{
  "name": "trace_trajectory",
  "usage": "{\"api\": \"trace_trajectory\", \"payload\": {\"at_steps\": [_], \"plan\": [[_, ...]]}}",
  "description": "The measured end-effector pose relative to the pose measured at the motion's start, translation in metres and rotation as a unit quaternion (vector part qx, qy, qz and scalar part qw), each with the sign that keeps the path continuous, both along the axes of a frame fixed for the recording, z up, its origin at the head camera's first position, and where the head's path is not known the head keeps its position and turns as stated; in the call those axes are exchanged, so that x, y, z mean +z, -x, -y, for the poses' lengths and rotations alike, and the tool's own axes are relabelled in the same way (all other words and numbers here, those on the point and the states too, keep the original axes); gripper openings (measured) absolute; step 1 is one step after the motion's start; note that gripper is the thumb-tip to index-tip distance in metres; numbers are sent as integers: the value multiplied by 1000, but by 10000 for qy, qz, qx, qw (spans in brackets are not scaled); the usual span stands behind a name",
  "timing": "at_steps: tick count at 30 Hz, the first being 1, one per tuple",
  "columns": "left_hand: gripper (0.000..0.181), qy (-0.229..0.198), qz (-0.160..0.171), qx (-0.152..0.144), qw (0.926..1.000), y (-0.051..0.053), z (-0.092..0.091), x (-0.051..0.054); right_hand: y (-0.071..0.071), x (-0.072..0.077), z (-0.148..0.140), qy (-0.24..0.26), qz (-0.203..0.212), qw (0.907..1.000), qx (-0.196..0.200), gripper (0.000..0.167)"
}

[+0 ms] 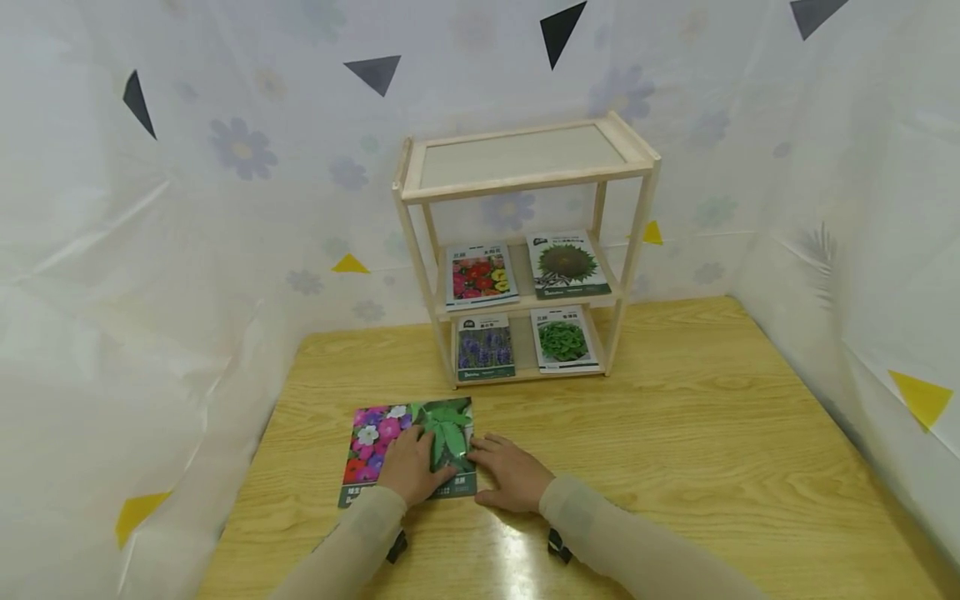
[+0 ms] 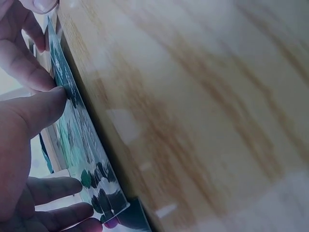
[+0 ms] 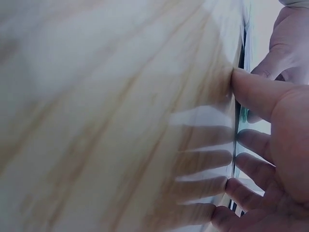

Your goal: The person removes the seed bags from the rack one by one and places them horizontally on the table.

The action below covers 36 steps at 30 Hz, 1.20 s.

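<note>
On the table lie two seed packets side by side: a flower packet (image 1: 366, 454) with pink, red and purple petunia-like blooms, and a green-leaf packet (image 1: 452, 419) to its right. My left hand (image 1: 411, 469) rests across them, fingers spread and thumb on the leaf packet's lower part. In the left wrist view that thumb (image 2: 46, 108) presses near the packet's edge. My right hand (image 1: 513, 475) lies at the leaf packet's right edge, its fingers relaxed and touching it. The right wrist view shows the fingertips (image 3: 253, 169) along this edge at the tabletop.
Behind the packets stands a small wooden rack (image 1: 525, 179). Its middle shelf carries a red-and-yellow flower packet (image 1: 480, 279) and a sunflower packet (image 1: 567, 265); the bottom shelf holds a lavender packet (image 1: 485, 348) and a green herb packet (image 1: 564, 342). Patterned sheeting surrounds the wooden table (image 1: 697, 433).
</note>
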<state>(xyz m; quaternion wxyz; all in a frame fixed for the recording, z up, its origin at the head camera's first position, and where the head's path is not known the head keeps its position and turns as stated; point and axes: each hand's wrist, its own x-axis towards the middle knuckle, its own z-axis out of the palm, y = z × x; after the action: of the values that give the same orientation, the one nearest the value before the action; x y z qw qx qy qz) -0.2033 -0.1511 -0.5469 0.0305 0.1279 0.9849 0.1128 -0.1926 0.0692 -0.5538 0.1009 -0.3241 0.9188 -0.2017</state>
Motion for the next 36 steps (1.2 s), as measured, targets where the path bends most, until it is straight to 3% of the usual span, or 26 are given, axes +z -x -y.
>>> {"api": "trace_trajectory", "payload": {"at_steps": [9,19,23,27,32,36], "plan": [[78,-137,-90,-1,9999,-3,0,1,0,-4,1,168,86,9998,-77,69],[73,-473,-168,-184,9986,-7,-10,19,1,3,-14,519,157,9983,-198,70],[69,-618,-499,-293,9964,-2,-14,30,8,25,-30,838,-44,9948,-584,66],[65,-794,-843,-336,9927,5,-18,48,19,57,-46,1004,-677,9880,-954,59],[65,-1050,-1269,-486,9851,16,-23,76,35,89,-62,1176,-1678,9700,-1310,50],[69,-1046,-1632,-616,9791,26,-28,96,47,109,-70,1366,-2356,9527,-1352,48]]}}
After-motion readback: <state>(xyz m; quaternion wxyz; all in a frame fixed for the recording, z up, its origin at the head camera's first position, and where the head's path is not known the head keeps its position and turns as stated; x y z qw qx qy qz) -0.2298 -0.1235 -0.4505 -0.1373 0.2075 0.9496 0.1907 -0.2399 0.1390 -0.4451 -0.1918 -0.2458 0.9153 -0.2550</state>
